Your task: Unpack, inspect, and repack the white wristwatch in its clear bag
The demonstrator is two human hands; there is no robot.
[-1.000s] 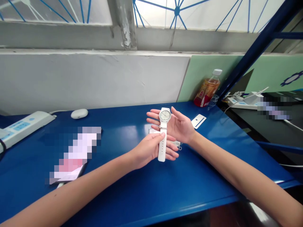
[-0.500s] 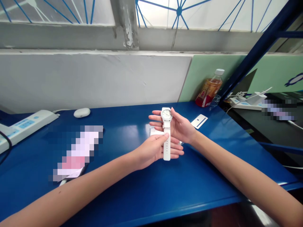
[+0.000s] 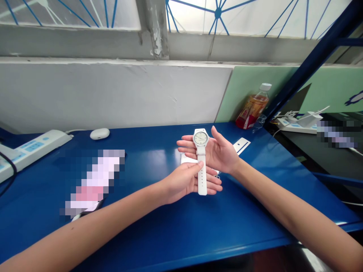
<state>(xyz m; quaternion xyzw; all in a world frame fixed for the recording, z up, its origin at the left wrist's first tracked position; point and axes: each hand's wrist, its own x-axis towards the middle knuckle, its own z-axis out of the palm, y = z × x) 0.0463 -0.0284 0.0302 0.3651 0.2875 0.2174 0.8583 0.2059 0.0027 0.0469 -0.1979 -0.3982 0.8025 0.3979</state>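
Observation:
A white wristwatch (image 3: 201, 138) with a round face lies face up, its long perforated strap pointing toward me. My left hand (image 3: 187, 181) pinches the strap between thumb and fingers, the fingers stretched out beneath it. Palm up, my right hand (image 3: 219, 151) is spread behind the watch, with its thumb raised away from the case and its fingers passing under the watch. Partly hidden behind the hands is a white object (image 3: 187, 159) on the blue desk (image 3: 170, 234).
A phone with a blurred screen (image 3: 95, 181), a white earbud case (image 3: 100, 133) and a power strip (image 3: 36, 149) lie at the left. At the right are a white card (image 3: 242, 145), a drink bottle (image 3: 252, 109) and a blue metal post (image 3: 309, 56).
My right thumb has lifted off the watch case and the right hand has opened wider. The watch face now shows more fully. The whole view has shifted slightly.

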